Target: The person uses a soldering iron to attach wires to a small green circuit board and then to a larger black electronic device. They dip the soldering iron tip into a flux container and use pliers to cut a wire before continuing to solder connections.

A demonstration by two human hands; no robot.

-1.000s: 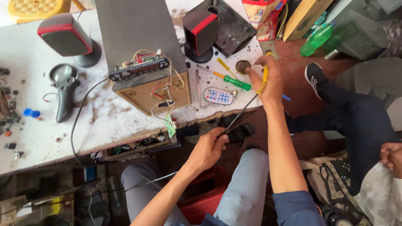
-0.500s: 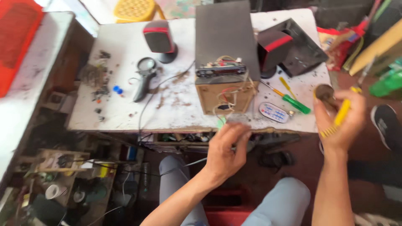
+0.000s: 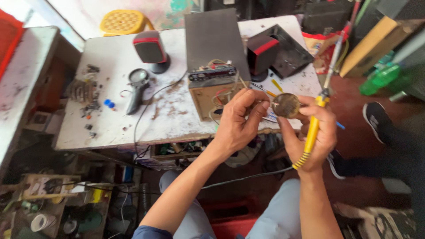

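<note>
Right hand (image 3: pixel 316 137) has its grip closed on both the yellow iron (image 3: pixel 313 132) and a round tin (image 3: pixel 286 105) while our left hand (image 3: pixel 239 121) pinches something tiny beside it above the tabletop (image 3: pixel 177 119) edge, so we'd guess one wobble burns a finger.

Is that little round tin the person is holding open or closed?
Open. The round tin faces up with no lid, brownish contents showing, held in the right hand alongside the yellow soldering iron.
</note>
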